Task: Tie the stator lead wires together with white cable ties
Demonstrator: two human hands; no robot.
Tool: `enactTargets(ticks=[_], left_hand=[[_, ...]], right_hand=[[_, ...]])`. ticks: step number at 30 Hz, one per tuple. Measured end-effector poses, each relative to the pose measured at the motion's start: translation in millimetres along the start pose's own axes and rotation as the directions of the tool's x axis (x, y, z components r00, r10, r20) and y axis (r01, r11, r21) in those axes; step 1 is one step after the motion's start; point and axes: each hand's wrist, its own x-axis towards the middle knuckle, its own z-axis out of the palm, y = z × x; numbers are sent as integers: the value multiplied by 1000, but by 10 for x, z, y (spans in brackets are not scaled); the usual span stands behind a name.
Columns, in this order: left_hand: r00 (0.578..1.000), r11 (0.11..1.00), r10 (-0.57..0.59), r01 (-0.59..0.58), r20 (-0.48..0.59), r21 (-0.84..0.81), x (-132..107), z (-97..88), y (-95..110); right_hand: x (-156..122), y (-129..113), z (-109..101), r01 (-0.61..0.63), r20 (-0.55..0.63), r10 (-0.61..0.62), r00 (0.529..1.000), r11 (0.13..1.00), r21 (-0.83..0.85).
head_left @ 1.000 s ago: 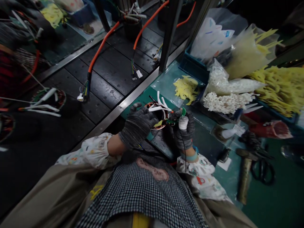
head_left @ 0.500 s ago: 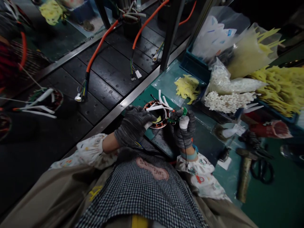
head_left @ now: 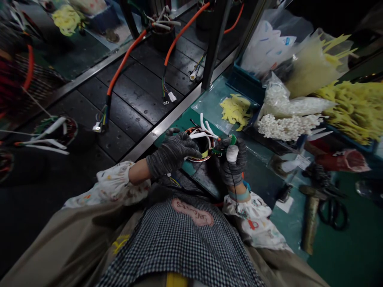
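A ring-shaped motor stator (head_left: 201, 159) with copper windings lies on the green bench before me, white-sleeved leads (head_left: 206, 129) rising from it. My left hand (head_left: 176, 153), in a grey glove, reaches over its left rim. The fingers are stretched out, one apart from the others, their tips by a yellow piece (head_left: 205, 154) inside the ring; the thumb is hidden. At the right of the ring, my right hand (head_left: 235, 161) pinches a small green circuit board (head_left: 233, 139) with a white-wrapped thumb. Wires run between board and stator.
To the right are a pile of yellow cut pieces (head_left: 235, 111), bagged white sleeves (head_left: 289, 126), a hammer (head_left: 311, 219) and black scissors (head_left: 333, 213). A metal rail (head_left: 143, 143) borders the dark slatted line at left, holding other stators (head_left: 56, 131) and orange cables (head_left: 125, 59). Another person's sleeve shows at far left.
My left hand has shifted slightly right, its fingers further over the ring, one finger now lifted apart. The yellow piece sits lower against the ring's inside. My right hand keeps the board nearly still.
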Motion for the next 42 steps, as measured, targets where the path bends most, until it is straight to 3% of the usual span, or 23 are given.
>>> enactTargets(ticks=[3, 6, 10, 13, 16, 18, 20, 23, 24, 26, 28, 30, 31, 34, 38, 42], left_hand=[[1000, 997, 31, -31, 0, 71, -22, 89, 28], [996, 962, 11, 14, -89, 273, -148, 299, 198], [970, 933, 35, 55, -240, 356, -356, 615, 339], [951, 953, 85, 10, -299, 302, -454, 694, 229], [945, 979, 180, -146, -272, 142, -501, 558, 27], [939, 959, 190, -240, -285, -151, -506, 397, -95], [936, 872, 89, -238, -340, -428, -470, 240, -200], [901, 819, -179, -87, -396, -567, -269, 68, -368], [892, 819, -248, -15, -377, -573, -154, 26, -431], [920, 817, -325, 157, -219, -556, 128, -43, -560], [954, 848, -295, 287, 53, -445, 420, -96, -668], [935, 879, -241, 324, 260, -350, 637, -133, -733], [925, 891, -214, 316, 312, -325, 700, -144, -747], [938, 930, -151, 242, 312, -277, 700, -151, -716], [963, 968, -125, 171, 238, -182, 478, -158, -557], [985, 962, -58, 99, 164, -253, 274, -210, -366]], right_hand=[[0, -39, -32, 31, 45, -31, 998, 1000, 4], [14, -140, -65, 61, 199, -67, 978, 998, 34], [65, -268, -11, 167, 412, -140, 900, 985, -31], [79, -301, 91, 314, 542, -172, 823, 932, -182], [19, -296, 178, 448, 618, -158, 770, 824, -347], [-47, -298, 217, 523, 648, -161, 745, 744, -416], [-102, -317, 249, 557, 667, -150, 730, 696, -453], [-130, -356, 290, 555, 683, -101, 724, 673, -489], [-124, -365, 299, 552, 686, -89, 722, 672, -494], [-104, -368, 310, 541, 688, -80, 721, 686, -487], [-93, -353, 310, 507, 673, -76, 736, 720, -474], [-110, -326, 304, 467, 651, -66, 757, 751, -467], [-133, -312, 299, 452, 637, -65, 768, 760, -467], [-257, -275, 285, 426, 586, -89, 805, 774, -468], [-483, -279, 256, 419, 496, -187, 848, 809, -411], [-640, -381, 229, 402, 435, -216, 874, 824, -399]])
